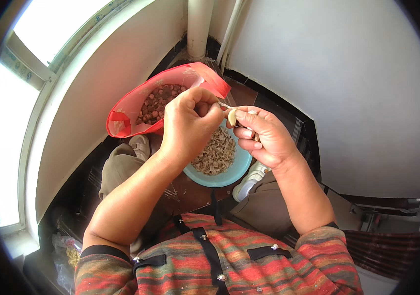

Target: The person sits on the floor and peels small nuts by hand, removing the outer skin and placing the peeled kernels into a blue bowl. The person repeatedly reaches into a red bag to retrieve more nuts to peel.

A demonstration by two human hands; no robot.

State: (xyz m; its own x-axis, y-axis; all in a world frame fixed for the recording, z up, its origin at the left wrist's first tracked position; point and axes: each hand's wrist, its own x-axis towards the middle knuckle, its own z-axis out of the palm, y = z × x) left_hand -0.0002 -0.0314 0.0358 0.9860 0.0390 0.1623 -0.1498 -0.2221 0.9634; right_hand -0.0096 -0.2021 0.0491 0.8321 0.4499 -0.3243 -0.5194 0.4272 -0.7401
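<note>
Between thumb and fingers, my right hand (pixel 263 132) holds a pale, crescent-shaped piece (pixel 232 117), which looks like a peeled seed or clove. Small brown pieces also show within its curled fingers. My left hand (pixel 195 123) pinches a thin whitish strip (pixel 224 105) that reaches toward the right hand's fingertips. Below both hands, a light blue plastic basin (pixel 217 180) holds many dry, pale brown husks (pixel 215 156). Behind my left hand stands a red bag (pixel 123 103) with its top spread, and many reddish-brown round pieces (pixel 158 99) lie inside it.
The basin stands between my shoes (pixel 249 182) on the dark red tiled floor. White pipes (pixel 197 29) rise in the corner beyond the bag. A window (pixel 7 147) and low wall are at left. A clear plastic bag (pixel 62 250) with yellowish pieces (pixel 72 256) lies at lower left.
</note>
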